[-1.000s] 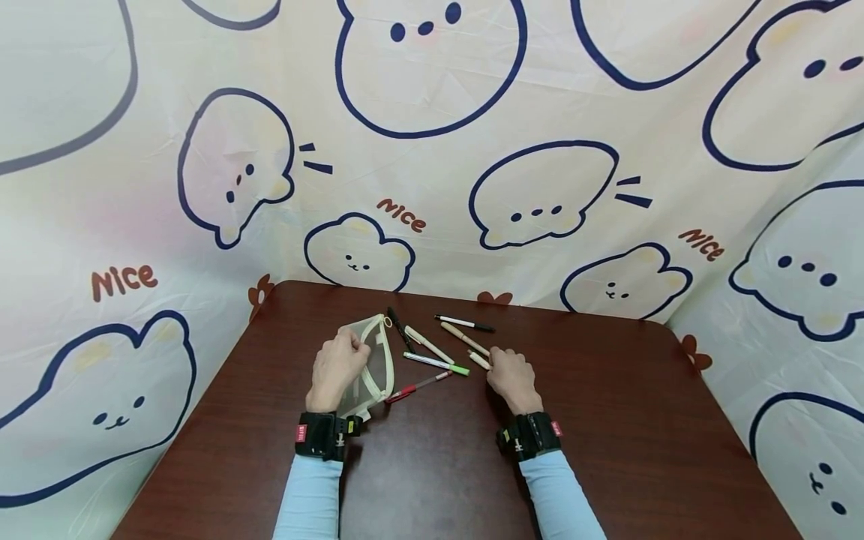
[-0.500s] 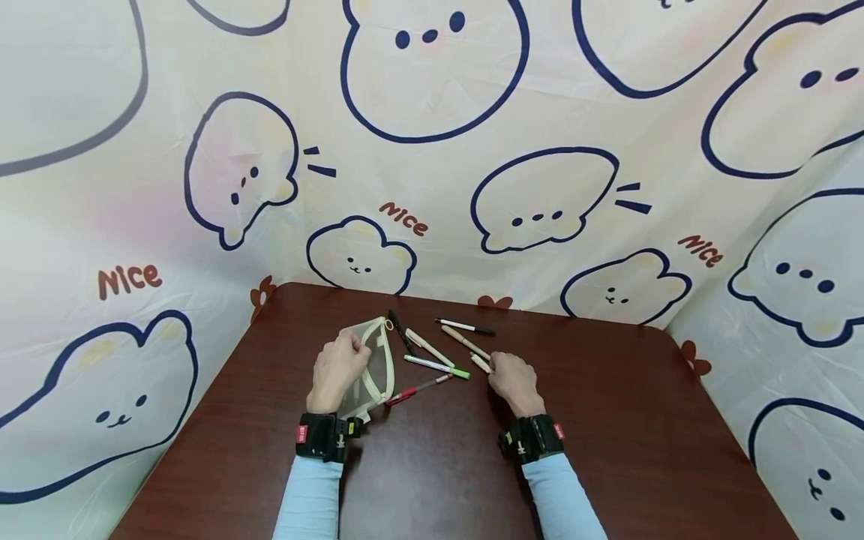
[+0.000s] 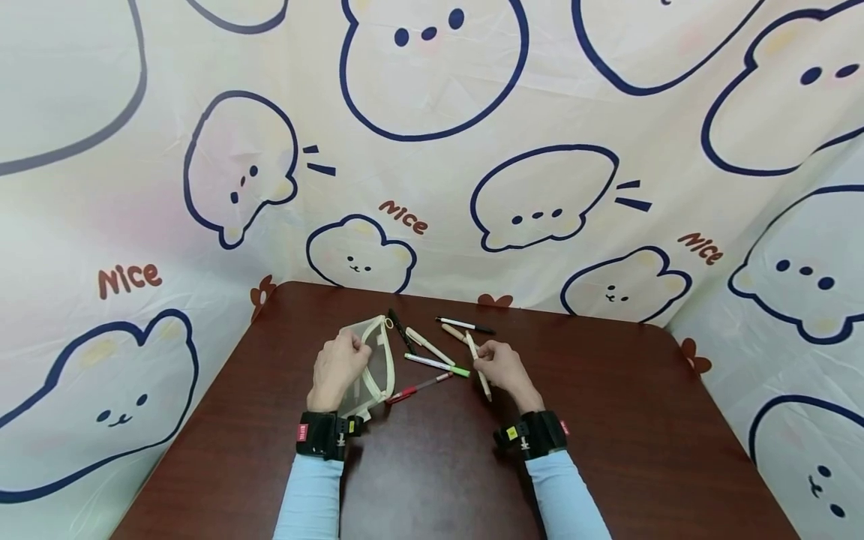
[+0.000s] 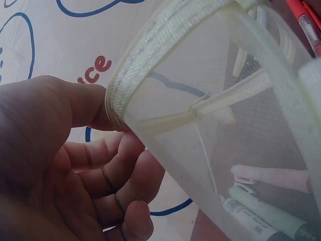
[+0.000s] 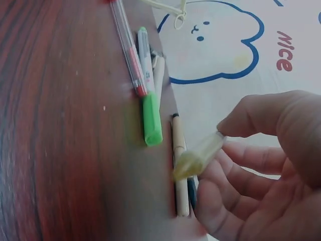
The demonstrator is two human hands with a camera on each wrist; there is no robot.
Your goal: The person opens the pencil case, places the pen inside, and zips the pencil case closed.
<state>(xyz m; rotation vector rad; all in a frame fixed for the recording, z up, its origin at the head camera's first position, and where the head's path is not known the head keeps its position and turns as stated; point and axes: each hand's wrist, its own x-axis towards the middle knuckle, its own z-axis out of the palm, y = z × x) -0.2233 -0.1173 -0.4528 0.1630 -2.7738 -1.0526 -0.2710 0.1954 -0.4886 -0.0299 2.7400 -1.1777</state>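
At the left of the pens, my left hand (image 3: 340,367) pinches the trimmed top edge of a pale mesh pencil case (image 3: 380,367) between thumb and fingers. The case's mouth stands apart. Through its mesh in the left wrist view show a pink pen (image 4: 281,178), a pale green pen (image 4: 266,208) and a white one (image 4: 248,218). My right hand (image 3: 505,370) pinches a cream pen (image 3: 483,384), raised off the table and tilted. Its near end is blurred in the right wrist view. Just behind that hand lies a beige pen (image 3: 453,331).
Between my hands lie a green-capped highlighter (image 3: 435,364), a red pen (image 3: 408,392), another cream pen (image 3: 430,346) and a black pen (image 3: 401,330). A white-and-black pen (image 3: 464,325) lies farther back. The brown table (image 3: 607,435) ends at a patterned cloth (image 3: 445,172).
My right hand has lifted the cream pen off the table and turned it, shifting slightly left. My left hand keeps its hold on the pencil case.
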